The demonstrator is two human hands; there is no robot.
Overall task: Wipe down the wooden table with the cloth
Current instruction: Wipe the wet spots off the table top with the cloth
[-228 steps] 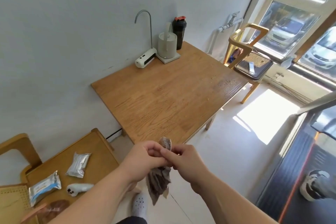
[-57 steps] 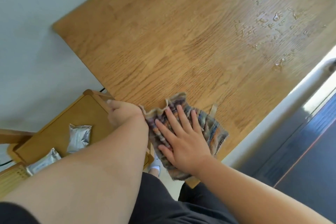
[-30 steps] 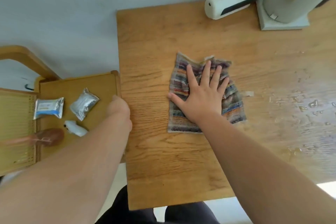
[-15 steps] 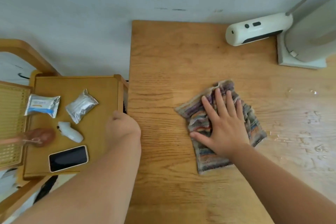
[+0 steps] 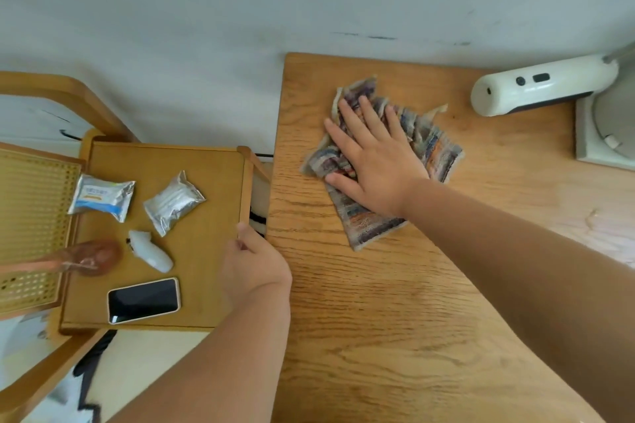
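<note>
A striped, multicoloured cloth [image 5: 427, 144] lies crumpled on the wooden table [image 5: 378, 319], near its far left corner by the wall. My right hand [image 5: 372, 160] presses flat on the cloth with fingers spread, covering its middle. My left hand [image 5: 252, 266] rests at the table's left edge, fingers curled, its thumb touching the rim of the side table. Water drops glisten on the table at the right edge of view.
A white water dispenser [image 5: 536, 87] and a kettle base [image 5: 598, 134] stand at the back right. A low side table [image 5: 206, 251] to the left carries a phone [image 5: 142, 300], two foil packets, a small white device and a brown brush.
My right hand has slid the cloth away from me and to the left, toward the far left corner, bunching it. My left hand stays at the table's left edge.
</note>
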